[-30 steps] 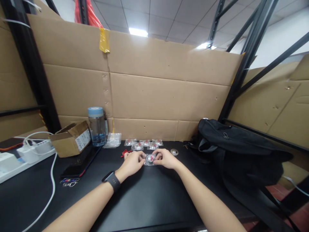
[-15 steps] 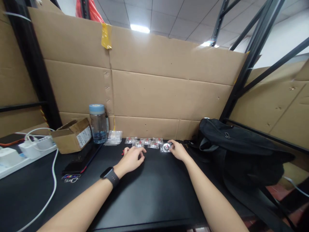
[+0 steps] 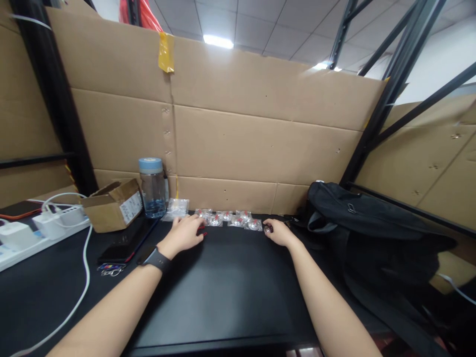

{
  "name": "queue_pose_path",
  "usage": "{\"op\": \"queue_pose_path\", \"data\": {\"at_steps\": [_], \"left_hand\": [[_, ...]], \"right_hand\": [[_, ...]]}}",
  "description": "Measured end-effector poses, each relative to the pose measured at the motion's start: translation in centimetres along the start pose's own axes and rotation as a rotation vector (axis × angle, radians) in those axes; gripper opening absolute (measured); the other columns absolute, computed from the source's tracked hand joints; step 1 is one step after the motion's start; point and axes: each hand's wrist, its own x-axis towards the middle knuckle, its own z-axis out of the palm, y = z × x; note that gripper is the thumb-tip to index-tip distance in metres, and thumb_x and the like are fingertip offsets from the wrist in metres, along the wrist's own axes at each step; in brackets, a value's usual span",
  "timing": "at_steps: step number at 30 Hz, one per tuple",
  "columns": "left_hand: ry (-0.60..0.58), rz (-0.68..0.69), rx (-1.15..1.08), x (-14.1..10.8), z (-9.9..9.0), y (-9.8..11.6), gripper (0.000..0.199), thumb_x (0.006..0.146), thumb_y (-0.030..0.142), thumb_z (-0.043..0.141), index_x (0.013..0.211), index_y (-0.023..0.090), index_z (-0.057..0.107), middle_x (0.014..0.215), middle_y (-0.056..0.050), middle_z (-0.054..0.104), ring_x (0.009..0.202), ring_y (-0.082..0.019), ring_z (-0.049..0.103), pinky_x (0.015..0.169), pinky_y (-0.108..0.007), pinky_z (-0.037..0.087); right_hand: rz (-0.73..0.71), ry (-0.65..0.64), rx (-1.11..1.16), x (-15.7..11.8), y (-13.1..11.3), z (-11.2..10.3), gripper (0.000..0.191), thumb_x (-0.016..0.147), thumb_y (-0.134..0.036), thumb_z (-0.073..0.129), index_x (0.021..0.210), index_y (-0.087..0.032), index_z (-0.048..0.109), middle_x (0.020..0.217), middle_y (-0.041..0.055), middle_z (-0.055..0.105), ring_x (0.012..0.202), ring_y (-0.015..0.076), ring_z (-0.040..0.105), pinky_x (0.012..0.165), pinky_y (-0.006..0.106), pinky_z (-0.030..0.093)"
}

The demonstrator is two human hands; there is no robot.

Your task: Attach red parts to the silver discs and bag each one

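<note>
My left hand (image 3: pixel 185 234) reaches low over the black tabletop, palm down, its thumb and index finger apart. A small red object (image 3: pixel 203 231) shows at its fingertips, mostly hidden, and I cannot tell its kind. Flat clear plastic bags (image 3: pixel 178 207) lie just behind that hand. Several small clear packets with red and silvery contents sit in a cluster at the back; the rightmost packet (image 3: pixel 253 224) is nearest to my right hand (image 3: pixel 278 232). There the fingers are curled to the thumb, around something small and dim that I cannot make out.
A water bottle (image 3: pixel 151 191), a cardboard box (image 3: pixel 111 206) and a dark phone (image 3: pixel 124 245) stand or lie at left, with a power strip (image 3: pixel 55 225) and white cable. A black bag (image 3: pixel 372 233) fills the right side. A cardboard wall (image 3: pixel 260 144) closes the back.
My left hand has moved left and slightly up, off the packets. My right hand has come off the rightmost packet and sits a little to its right.
</note>
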Motion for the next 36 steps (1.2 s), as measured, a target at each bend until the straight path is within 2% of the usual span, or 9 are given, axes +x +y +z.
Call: {"op": "queue_pose_path", "data": {"at_steps": [4,7,11,15,20,23,26,31,36], "left_hand": [[-0.082,0.028,-0.004,0.4,0.0,-2.1,0.033,0.068,0.032,0.074,0.101,0.028,0.073,0.105,-0.006,0.071,0.102,-0.029,0.064,0.087,-0.036,0.044],[-0.061,0.065,-0.009,0.6,0.3,-2.1,0.025,0.071,0.034,0.074,0.095,0.027,0.075,0.097,-0.006,0.071,0.093,-0.026,0.065,0.082,-0.033,0.045],[-0.021,0.113,0.015,0.4,0.7,-0.6,0.011,0.082,0.029,0.065,0.083,0.025,0.075,0.090,-0.007,0.072,0.091,-0.025,0.064,0.082,-0.034,0.043],[0.011,0.123,-0.005,0.0,1.0,1.2,0.017,0.087,0.024,0.058,0.077,0.022,0.071,0.088,-0.007,0.072,0.092,-0.025,0.063,0.082,-0.034,0.040],[0.024,0.133,-0.295,-0.1,1.3,2.8,0.016,0.094,0.028,0.051,0.089,0.023,0.065,0.088,-0.001,0.073,0.086,-0.020,0.065,0.086,-0.032,0.041],[0.020,0.092,-0.526,0.0,1.3,3.8,0.017,0.090,0.035,0.058,0.098,0.024,0.068,0.095,-0.001,0.075,0.086,-0.018,0.067,0.082,-0.028,0.045],[0.017,0.035,-0.618,-0.1,1.2,4.8,0.023,0.088,0.039,0.061,0.101,0.024,0.073,0.099,-0.002,0.077,0.083,-0.019,0.068,0.077,-0.027,0.047],[0.051,0.047,-0.664,-0.2,1.5,6.0,0.024,0.091,0.038,0.056,0.092,0.022,0.074,0.093,-0.001,0.077,0.080,-0.018,0.068,0.077,-0.027,0.048],[0.108,0.060,-0.691,-0.1,1.8,6.2,0.019,0.090,0.032,0.056,0.090,0.021,0.072,0.094,-0.002,0.076,0.085,-0.019,0.068,0.081,-0.028,0.049]], "right_hand": [[0.010,-0.013,0.031,-0.4,0.6,-0.8,0.040,0.073,-0.015,0.072,0.113,-0.018,0.070,0.103,0.0090,0.074,0.091,0.0208,0.069,0.084,0.028,0.050],[0.013,-0.033,0.055,-0.5,0.4,-1.2,0.039,0.070,-0.017,0.075,0.109,-0.017,0.071,0.098,0.0081,0.074,0.085,0.0198,0.069,0.078,0.027,0.050],[-0.041,-0.082,0.130,-0.9,-0.5,-1.6,0.041,0.064,-0.016,0.077,0.105,-0.019,0.072,0.091,0.0044,0.075,0.076,0.0170,0.068,0.070,0.025,0.050],[-0.171,0.016,0.220,-1.3,-2.3,-1.8,0.033,0.066,-0.015,0.075,0.099,-0.020,0.074,0.093,0.0036,0.075,0.084,0.0189,0.069,0.079,0.028,0.051],[-0.365,0.058,0.429,-2.0,-6.4,-1.0,0.038,0.075,-0.025,0.075,0.113,-0.025,0.070,0.109,0.0036,0.074,0.096,0.0205,0.069,0.086,0.033,0.051],[-0.440,0.048,0.536,-2.6,-9.0,0.2,0.043,0.079,-0.024,0.072,0.121,-0.027,0.065,0.118,0.0041,0.071,0.099,0.0199,0.069,0.082,0.032,0.052],[-0.478,0.065,0.619,-3.1,-10.9,1.3,0.046,0.080,-0.023,0.072,0.124,-0.027,0.061,0.124,0.0061,0.067,0.103,0.0207,0.068,0.081,0.032,0.054],[-0.535,0.095,0.690,-3.7,-12.4,2.0,0.049,0.079,-0.021,0.074,0.125,-0.026,0.059,0.122,0.0077,0.066,0.108,0.0222,0.066,0.081,0.032,0.056],[-0.549,0.108,0.684,-3.9,-12.7,2.0,0.046,0.079,-0.020,0.073,0.124,-0.027,0.061,0.119,0.0066,0.067,0.108,0.0222,0.065,0.081,0.033,0.057]]}}
